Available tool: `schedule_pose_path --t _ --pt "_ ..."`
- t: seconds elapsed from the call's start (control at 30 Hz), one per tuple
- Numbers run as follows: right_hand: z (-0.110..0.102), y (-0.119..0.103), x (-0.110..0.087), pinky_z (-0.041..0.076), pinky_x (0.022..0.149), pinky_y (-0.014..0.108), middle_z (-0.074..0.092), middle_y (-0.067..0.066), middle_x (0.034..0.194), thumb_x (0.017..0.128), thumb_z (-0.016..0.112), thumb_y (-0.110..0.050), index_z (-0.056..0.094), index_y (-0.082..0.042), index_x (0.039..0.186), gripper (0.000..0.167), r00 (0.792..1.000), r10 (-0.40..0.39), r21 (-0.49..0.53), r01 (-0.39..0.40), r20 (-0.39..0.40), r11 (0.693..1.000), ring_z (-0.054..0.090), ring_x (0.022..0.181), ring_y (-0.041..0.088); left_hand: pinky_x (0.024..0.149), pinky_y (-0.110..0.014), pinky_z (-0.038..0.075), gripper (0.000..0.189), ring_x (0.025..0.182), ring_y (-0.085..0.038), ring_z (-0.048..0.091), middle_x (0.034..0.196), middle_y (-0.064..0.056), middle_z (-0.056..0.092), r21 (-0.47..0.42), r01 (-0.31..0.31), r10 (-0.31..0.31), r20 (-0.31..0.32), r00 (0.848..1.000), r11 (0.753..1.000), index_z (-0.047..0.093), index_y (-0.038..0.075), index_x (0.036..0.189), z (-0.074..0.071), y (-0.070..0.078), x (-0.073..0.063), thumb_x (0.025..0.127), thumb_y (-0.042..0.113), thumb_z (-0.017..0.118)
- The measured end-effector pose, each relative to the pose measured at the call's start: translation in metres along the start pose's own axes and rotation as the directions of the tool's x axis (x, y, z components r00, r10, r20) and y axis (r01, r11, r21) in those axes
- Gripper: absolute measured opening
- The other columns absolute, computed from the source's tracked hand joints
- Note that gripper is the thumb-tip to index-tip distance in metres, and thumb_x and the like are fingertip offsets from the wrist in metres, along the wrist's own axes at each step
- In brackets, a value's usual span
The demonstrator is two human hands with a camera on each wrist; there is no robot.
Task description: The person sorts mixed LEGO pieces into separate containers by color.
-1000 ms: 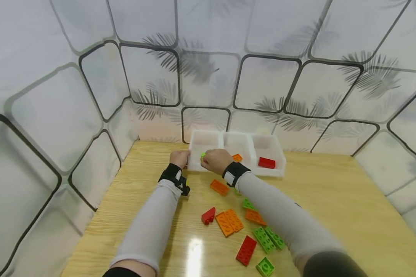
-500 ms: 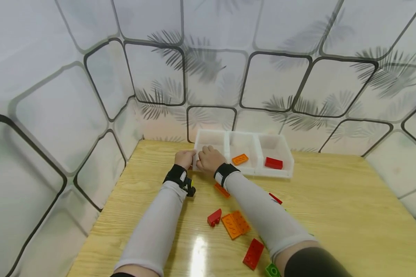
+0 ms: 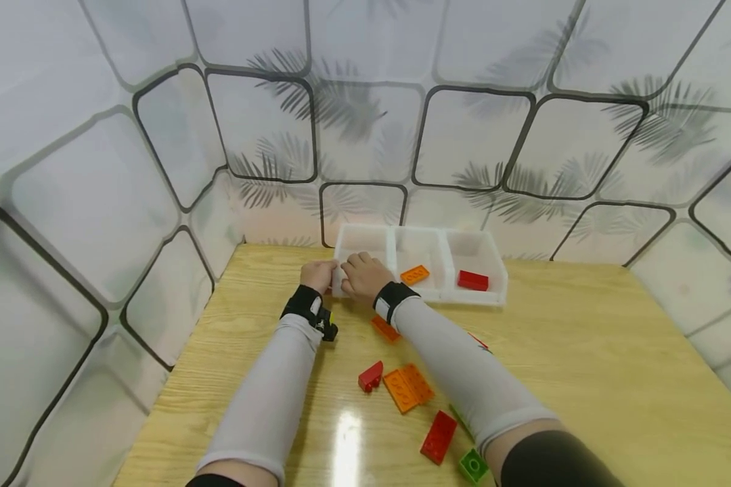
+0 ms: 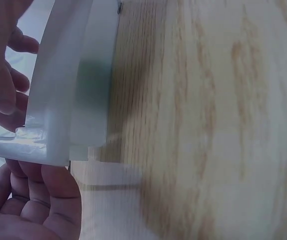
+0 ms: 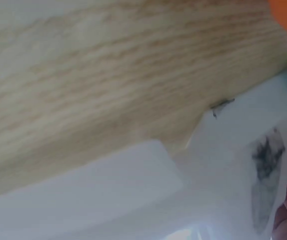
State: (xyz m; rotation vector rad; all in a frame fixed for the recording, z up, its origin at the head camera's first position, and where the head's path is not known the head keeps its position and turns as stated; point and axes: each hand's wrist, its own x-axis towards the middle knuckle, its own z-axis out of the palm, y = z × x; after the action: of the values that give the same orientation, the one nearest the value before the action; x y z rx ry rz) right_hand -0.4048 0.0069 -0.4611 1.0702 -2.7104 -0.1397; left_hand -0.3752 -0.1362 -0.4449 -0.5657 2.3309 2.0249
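Observation:
In the head view a white three-compartment tray (image 3: 443, 293) stands against the back curtain. My left hand (image 3: 318, 276) grips its left end; the left wrist view shows curled fingers (image 4: 58, 197) at the tray corner. My right hand (image 3: 365, 276) reaches over the front rim into the left compartment, its fingers bent down beside the left wall. A blurred green shape shows through the translucent wall in the left wrist view. An orange brick (image 3: 414, 274) lies in the middle compartment, and a red brick (image 3: 473, 281) in the right one.
On the wooden table lie an orange brick (image 3: 386, 329) before the tray, a red sloped brick (image 3: 371, 376), a pair of orange bricks (image 3: 407, 388), a red brick (image 3: 438, 437) and a green brick (image 3: 473, 465). My right sleeve (image 3: 463, 368) covers others. A patterned curtain (image 3: 365, 135) rises behind.
The right hand, which pinched a green brick over the left compartment, has shifted left and its fingers have spread; that brick has left the head view. The left hand stays at the tray's end.

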Motion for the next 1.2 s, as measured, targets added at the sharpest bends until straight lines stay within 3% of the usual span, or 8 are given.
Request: schedule_pose_path --t 0.27,0.5,0.6,0.73,0.87,1.0,1.1,1.2 --pt "-0.015 0.001 -0.012 0.044 0.104 0.04 0.055 0.011 0.134 0.102 0.041 -0.027 0.052 -0.006 0.138 0.043 0.999 0.0 0.019 0.0 0.044 1.0 0.049 0.126 0.03 0.061 -0.03 0.054 0.037 0.068 -0.015 0.062 0.1 -0.019 0.07 0.046 -0.017 0.016 0.016 1.0 0.999 0.071 0.002 0.118 0.003 -0.002 -0.003 0.097 0.028 0.057" --pt "-0.023 0.002 -0.021 0.041 0.107 0.036 0.056 0.009 0.134 0.101 0.043 -0.028 0.049 -0.007 0.142 0.046 0.999 -0.039 -0.033 0.04 0.03 0.999 0.051 0.126 0.028 0.082 -0.045 0.057 0.037 0.089 -0.032 0.069 0.114 -0.023 0.067 0.032 0.002 -0.003 0.027 1.0 1.0 0.069 0.001 0.12 0.005 0.0 -0.005 0.097 0.027 0.056" --pt "-0.03 0.002 -0.027 0.045 0.099 0.034 0.059 0.007 0.123 0.099 0.048 -0.026 0.053 -0.009 0.138 0.043 0.996 -0.083 -0.078 0.08 -0.043 0.994 0.055 0.113 0.027 0.082 -0.045 0.057 0.038 0.089 -0.033 0.07 0.113 -0.023 0.068 0.023 0.004 -0.004 0.015 1.0 1.0 0.069 0.0 0.12 0.006 0.0 -0.002 0.097 0.027 0.057" --pt "-0.039 0.001 -0.042 0.05 0.077 0.031 0.062 0.004 0.102 0.097 0.057 -0.025 0.063 -0.012 0.123 0.03 0.985 -0.131 -0.076 0.123 -0.112 0.989 0.057 0.088 0.022 0.071 -0.038 0.059 0.037 0.076 -0.025 0.069 0.105 -0.023 0.07 0.028 0.001 0.0 -0.024 1.0 1.0 0.071 -0.002 0.115 0.007 0.002 0.001 0.095 0.027 0.06" --pt "-0.045 -0.001 -0.062 0.05 0.062 0.028 0.064 0.0 0.087 0.096 0.061 -0.031 0.066 -0.015 0.108 0.021 0.99 -0.141 -0.006 0.141 0.007 0.99 0.06 0.071 0.016 0.07 -0.036 0.059 0.039 0.085 -0.031 0.071 0.111 -0.024 0.069 0.042 0.009 -0.008 -0.039 0.999 0.999 0.069 -0.001 0.119 0.006 0.004 0.003 0.095 0.028 0.06" --pt "-0.041 -0.001 -0.078 0.049 0.057 0.028 0.062 -0.004 0.078 0.095 0.06 -0.041 0.066 -0.017 0.11 0.029 0.977 -0.103 -0.002 0.105 0.187 0.994 0.056 0.062 0.011 0.062 -0.03 0.057 0.041 0.09 -0.032 0.071 0.117 -0.024 0.068 0.059 0.027 -0.025 -0.039 0.999 0.998 0.066 -0.001 0.125 0.005 0.002 0.009 0.096 0.028 0.058" --pt "-0.035 0.001 -0.087 0.048 0.057 0.029 0.061 -0.005 0.076 0.093 0.063 -0.042 0.066 -0.018 0.113 0.031 0.959 -0.071 -0.004 0.075 0.275 0.997 0.054 0.063 0.012 0.057 -0.025 0.054 0.042 0.087 -0.028 0.07 0.119 -0.023 0.067 0.06 0.036 -0.034 -0.033 0.999 0.998 0.065 0.0 0.127 0.005 0.0 0.011 0.096 0.028 0.058" --pt "-0.032 0.002 -0.095 0.05 0.064 0.029 0.067 -0.004 0.086 0.09 0.069 -0.035 0.064 -0.02 0.121 0.035 0.944 -0.064 0.036 0.056 0.323 0.998 0.058 0.07 0.013 0.06 -0.027 0.055 0.044 0.093 -0.03 0.07 0.123 -0.023 0.066 0.06 0.036 -0.035 -0.019 0.999 0.998 0.062 0.0 0.13 0.005 0.0 0.007 0.097 0.028 0.056"
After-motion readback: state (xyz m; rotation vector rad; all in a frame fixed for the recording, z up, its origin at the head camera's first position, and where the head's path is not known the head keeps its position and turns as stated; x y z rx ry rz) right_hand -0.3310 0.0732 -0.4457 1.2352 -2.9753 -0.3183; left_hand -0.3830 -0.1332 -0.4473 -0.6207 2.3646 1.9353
